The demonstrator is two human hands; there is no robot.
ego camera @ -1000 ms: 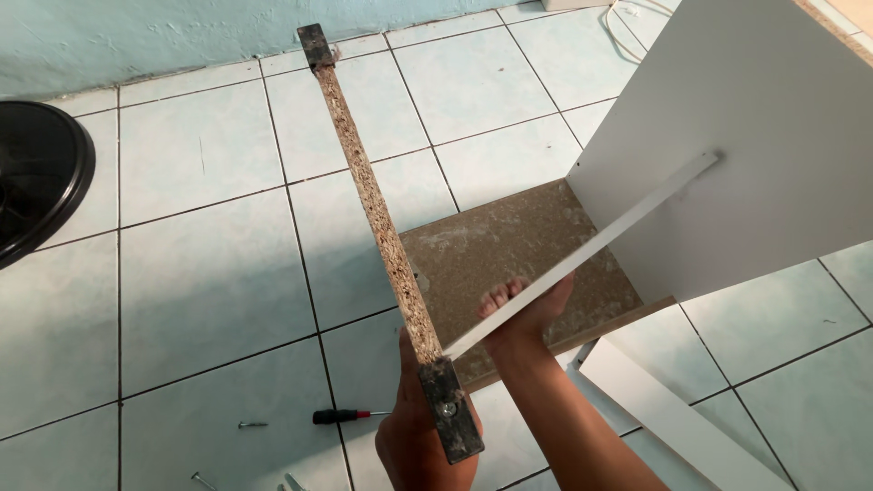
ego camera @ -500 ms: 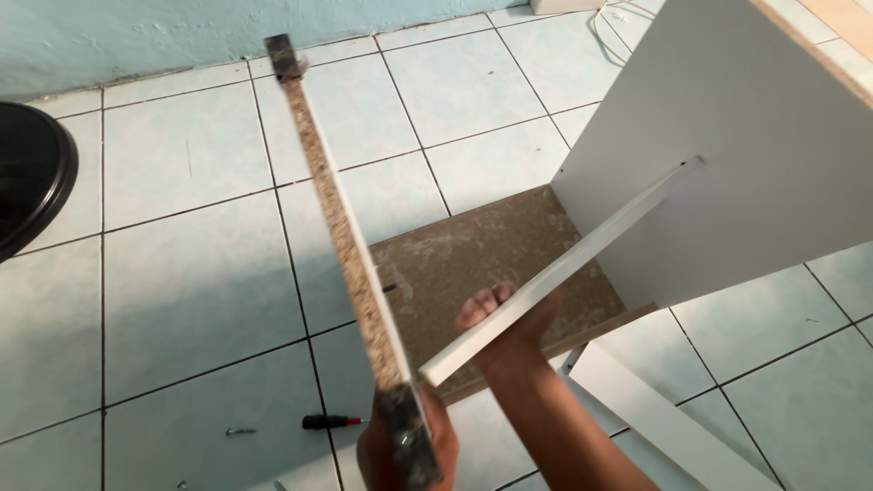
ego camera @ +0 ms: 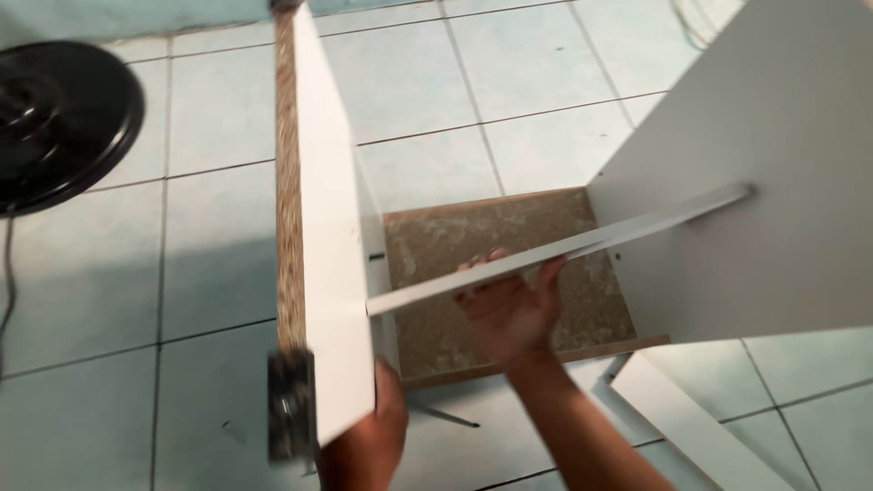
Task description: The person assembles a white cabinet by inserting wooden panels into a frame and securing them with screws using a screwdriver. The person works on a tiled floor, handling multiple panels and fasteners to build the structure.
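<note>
My left hand [ego camera: 368, 436] and right hand [ego camera: 511, 309] are both bare, with no gloves, rings or watch showing, and my right forearm is uncovered, no sleeve reaching it.
</note>
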